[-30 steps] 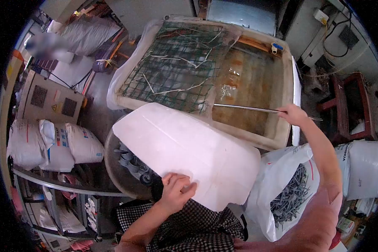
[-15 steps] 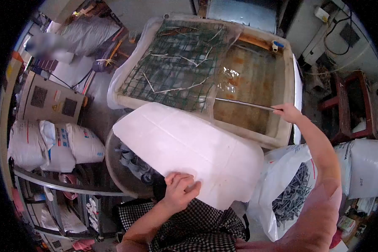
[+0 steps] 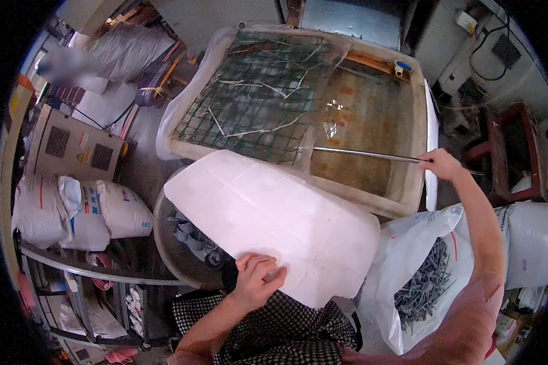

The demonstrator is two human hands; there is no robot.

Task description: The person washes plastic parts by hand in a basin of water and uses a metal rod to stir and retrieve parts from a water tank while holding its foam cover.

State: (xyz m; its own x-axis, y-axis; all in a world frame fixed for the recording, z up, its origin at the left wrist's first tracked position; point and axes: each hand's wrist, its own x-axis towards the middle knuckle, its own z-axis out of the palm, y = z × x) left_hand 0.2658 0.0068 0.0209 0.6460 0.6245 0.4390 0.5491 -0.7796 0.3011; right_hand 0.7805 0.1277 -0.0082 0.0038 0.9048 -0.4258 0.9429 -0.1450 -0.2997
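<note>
My right hand is closed round the end of a thin metal rod, which reaches left over the water to the edge of a green net. The rod's far end is hidden by the net and its clear film. Net and film cover the left half of a pale tub of water. A white foam board slants in front of the tub, over a round basin of grey parts. On the board's near edge rests my left hand, its fingers curled round that edge.
On the right stands an open white bag of thin grey pieces. Filled white sacks lie at the left above a metal rack. A reddish-brown frame and a grey cabinet stand at the far right.
My right hand first moved left with the rod, then back to the right, past the tub's right rim. My left hand has stayed on the board.
</note>
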